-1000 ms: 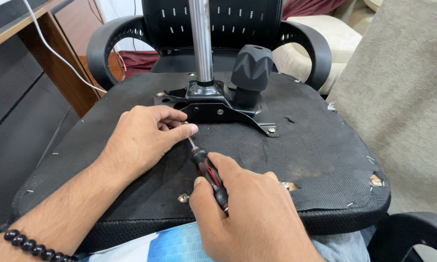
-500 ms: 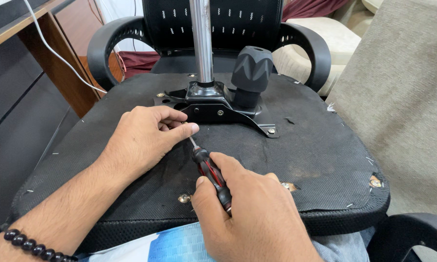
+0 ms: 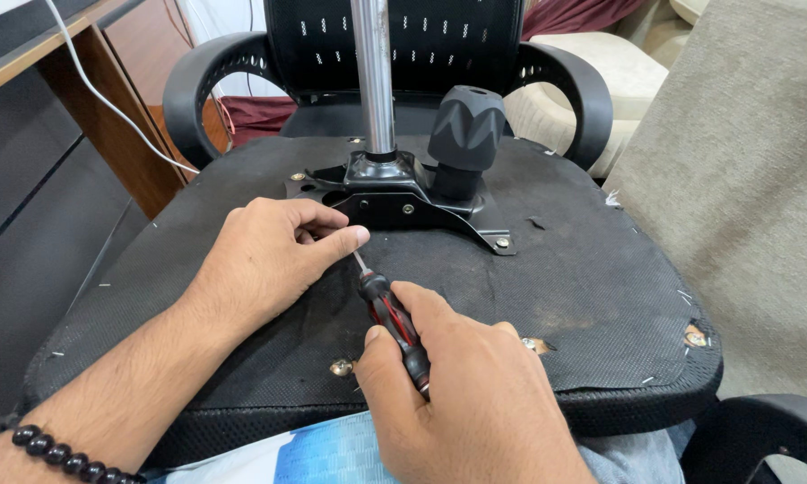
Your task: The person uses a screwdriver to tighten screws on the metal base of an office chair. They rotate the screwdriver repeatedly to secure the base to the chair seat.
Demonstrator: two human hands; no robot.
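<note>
Right hand [image 3: 475, 394] fist-grips the black-and-red-handled screwdriver [image 3: 394, 323], shaft angled far-left. Left hand [image 3: 273, 255] curls over its tip, pinching by the black metal seat plate [image 3: 403, 202] w/ chrome post [image 3: 374, 81]. Plate's visible screws look seated; this near-left one seems in progress. Upturned black chair seat [image 3: 583, 287] underneath.

No packages, labels, signs or screens can be seen anywhere around the upturned chair seat [image 3: 547, 296].
</note>
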